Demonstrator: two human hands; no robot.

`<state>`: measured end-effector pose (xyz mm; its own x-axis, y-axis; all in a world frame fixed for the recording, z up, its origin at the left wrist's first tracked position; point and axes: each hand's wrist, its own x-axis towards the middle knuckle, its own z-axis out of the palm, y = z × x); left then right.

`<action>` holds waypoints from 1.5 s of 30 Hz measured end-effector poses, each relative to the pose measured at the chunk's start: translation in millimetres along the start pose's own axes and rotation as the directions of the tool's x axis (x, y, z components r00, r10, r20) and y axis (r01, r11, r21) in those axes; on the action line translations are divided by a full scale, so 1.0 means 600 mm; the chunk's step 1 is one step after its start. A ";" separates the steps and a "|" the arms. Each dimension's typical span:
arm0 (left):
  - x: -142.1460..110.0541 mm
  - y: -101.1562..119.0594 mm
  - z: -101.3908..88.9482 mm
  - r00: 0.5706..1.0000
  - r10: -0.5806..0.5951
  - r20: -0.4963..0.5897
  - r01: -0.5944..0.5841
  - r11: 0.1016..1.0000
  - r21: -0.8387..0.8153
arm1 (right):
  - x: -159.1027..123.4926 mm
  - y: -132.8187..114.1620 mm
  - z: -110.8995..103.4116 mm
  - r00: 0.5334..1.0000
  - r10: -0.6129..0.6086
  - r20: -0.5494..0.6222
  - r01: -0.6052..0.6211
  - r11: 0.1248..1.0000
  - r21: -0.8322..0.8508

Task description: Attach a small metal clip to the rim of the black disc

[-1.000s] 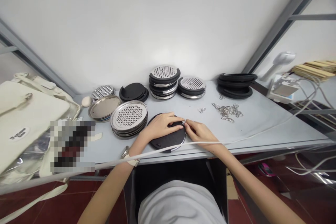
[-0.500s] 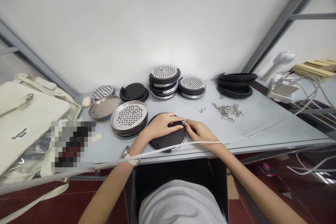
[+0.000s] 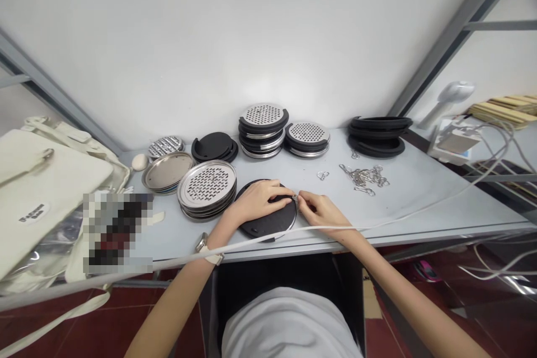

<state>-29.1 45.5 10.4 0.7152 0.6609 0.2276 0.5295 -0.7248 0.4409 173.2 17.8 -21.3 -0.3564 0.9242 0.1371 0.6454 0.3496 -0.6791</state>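
Note:
A round black disc with a metal rim lies near the table's front edge. My left hand rests over it, thumb and forefinger reaching toward its right edge and holding it down. At that edge my right hand has thumb and forefinger pinched on a small metal clip, partly hidden by the fingertips. A loose metal clip lies just beyond my right hand, and a heap of similar clips is to its right. Left of the disc stands a stack of perforated metal plates.
Along the wall stand black-rimmed grater stacks, black covers and black rings. Plain metal lids lie farther left. A white cable crosses in front of my forearms. A cream bag sits at the left.
My right fingertips have shifted slightly at the disc's edge, and the small clip between them has changed its angle. My left hand stays on the disc.

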 end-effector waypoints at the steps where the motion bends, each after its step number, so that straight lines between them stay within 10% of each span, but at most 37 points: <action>1: 0.000 0.001 0.000 1.000 0.000 -0.003 0.000 1.000 0.000 | 0.000 0.000 0.000 1.000 -0.003 -0.005 0.003 1.000 0.001; 45: -0.003 0.004 0.006 1.000 -0.003 0.013 0.004 0.998 -0.056 | -0.001 0.005 0.004 0.999 -0.035 0.025 0.036 0.997 -0.068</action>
<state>-27.5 41.6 7.8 0.7195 0.6604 0.2151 0.5058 -0.7105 0.4892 173.5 18.0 -25.2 -0.3951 0.9075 0.1426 0.6763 0.3923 -0.6235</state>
